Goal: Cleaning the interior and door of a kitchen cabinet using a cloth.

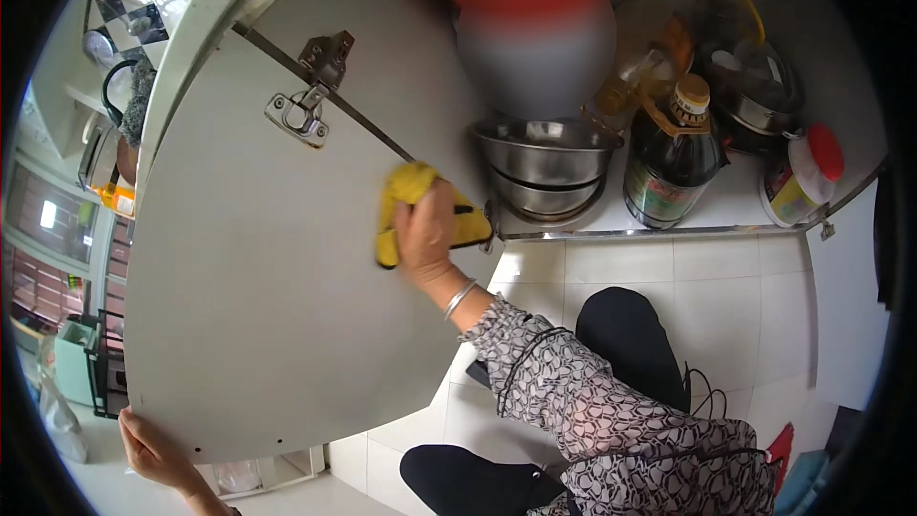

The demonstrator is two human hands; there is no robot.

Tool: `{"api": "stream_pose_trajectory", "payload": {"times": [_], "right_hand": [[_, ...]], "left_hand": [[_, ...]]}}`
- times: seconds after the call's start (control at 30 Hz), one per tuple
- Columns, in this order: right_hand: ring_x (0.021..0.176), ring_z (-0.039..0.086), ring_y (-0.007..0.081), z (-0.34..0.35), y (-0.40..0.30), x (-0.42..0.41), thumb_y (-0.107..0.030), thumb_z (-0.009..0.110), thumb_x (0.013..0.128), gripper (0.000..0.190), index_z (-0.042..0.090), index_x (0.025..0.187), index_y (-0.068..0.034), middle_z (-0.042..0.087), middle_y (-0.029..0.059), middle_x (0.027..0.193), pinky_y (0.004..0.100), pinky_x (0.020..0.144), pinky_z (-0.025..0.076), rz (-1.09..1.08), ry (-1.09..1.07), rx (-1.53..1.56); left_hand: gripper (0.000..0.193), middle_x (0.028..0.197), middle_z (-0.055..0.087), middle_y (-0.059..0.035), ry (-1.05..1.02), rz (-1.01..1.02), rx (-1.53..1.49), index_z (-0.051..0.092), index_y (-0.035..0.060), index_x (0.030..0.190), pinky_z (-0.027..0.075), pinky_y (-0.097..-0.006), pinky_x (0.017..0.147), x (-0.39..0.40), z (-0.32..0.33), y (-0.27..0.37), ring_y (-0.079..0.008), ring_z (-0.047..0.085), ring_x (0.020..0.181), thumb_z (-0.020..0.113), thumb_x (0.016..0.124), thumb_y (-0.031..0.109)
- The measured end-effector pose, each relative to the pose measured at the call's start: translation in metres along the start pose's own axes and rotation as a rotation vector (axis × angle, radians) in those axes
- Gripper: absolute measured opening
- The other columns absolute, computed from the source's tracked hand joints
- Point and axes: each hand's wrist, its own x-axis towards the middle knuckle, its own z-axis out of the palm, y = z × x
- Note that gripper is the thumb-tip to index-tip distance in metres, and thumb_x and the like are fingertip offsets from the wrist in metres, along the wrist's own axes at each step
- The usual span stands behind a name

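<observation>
My right hand (428,229) grips a yellow cloth (408,185) with dark edging and presses it on the inner face of a white cabinet door (286,287). The cloth lies near the hinge side, below an upper metal hinge (301,115); part of it reaches close to the lower hinge (488,226). At the door's outer corner, at lower left, my left hand (154,451) holds the edge, its fingertips partly hidden behind the panel. The door stands swung open beside the cabinet.
On the cabinet shelf (731,209) stand stacked steel bowls (548,158), a large dark bottle (670,172) with a handle, a red-lidded jar (806,172) and a pot (759,97). A blurred red and grey object (537,36) hangs in front. Another open door (845,301) is at right.
</observation>
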Motion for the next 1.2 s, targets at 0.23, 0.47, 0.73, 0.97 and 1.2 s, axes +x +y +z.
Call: {"api": "stream_pose_trajectory", "payload": {"times": [0.23,0.47,0.73,0.97,1.2], "right_hand": [[0.093,0.053,0.0439,-0.034,0.075,-0.065,-0.008,0.057,0.090,0.020,0.046,0.104,0.003,0.051,0.0236,0.102,0.0503,0.080,0.044,0.432,-0.184,-0.085],[0.088,0.054,0.0386,-0.043,0.010,-0.026,-0.004,0.060,0.087,0.012,0.052,0.091,0.004,0.051,0.0198,0.096,0.0465,0.073,0.047,0.168,-0.253,0.065],[0.082,0.055,0.0345,-0.054,0.042,-0.040,0.000,0.060,0.084,0.007,0.055,0.087,0.004,0.050,0.0165,0.093,0.0425,0.071,0.048,0.133,-0.262,0.130],[0.083,0.055,0.0344,-0.052,0.025,-0.005,-0.001,0.060,0.083,0.005,0.058,0.085,0.003,0.052,0.0151,0.091,0.0441,0.072,0.048,0.020,-0.280,0.242],[0.087,0.057,0.0347,-0.070,0.056,-0.024,-0.003,0.063,0.082,0.007,0.060,0.085,0.003,0.053,0.0144,0.094,0.0445,0.075,0.049,0.022,-0.394,0.091]], "left_hand": [[0.038,0.068,0.053,-0.0003,0.032,0.041,0.003,0.060,0.0022,0.083,0.042,-0.0256,0.057,0.001,0.005,-0.003,-0.0096,0.047,0.063,0.045,0.105,0.029],[0.039,0.077,0.065,-0.0036,0.013,0.068,0.099,0.067,-0.0014,0.097,0.048,-0.0272,0.063,0.003,-0.002,-0.017,-0.0125,0.056,0.069,0.047,0.105,0.031],[0.041,0.088,0.071,-0.0072,-0.080,-0.087,0.039,0.069,-0.0026,0.111,0.051,-0.0286,0.068,0.005,-0.008,-0.020,-0.0135,0.062,0.076,0.049,0.104,0.032],[0.040,0.078,0.065,-0.0026,0.080,-0.002,0.007,0.068,-0.0017,0.098,0.049,-0.0279,0.063,0.002,-0.004,-0.005,-0.0119,0.056,0.069,0.048,0.104,0.032],[0.040,0.075,0.064,-0.0026,-0.011,0.059,0.087,0.068,-0.0007,0.095,0.047,-0.0278,0.061,0.002,-0.001,-0.009,-0.0115,0.055,0.067,0.046,0.105,0.032]]}}
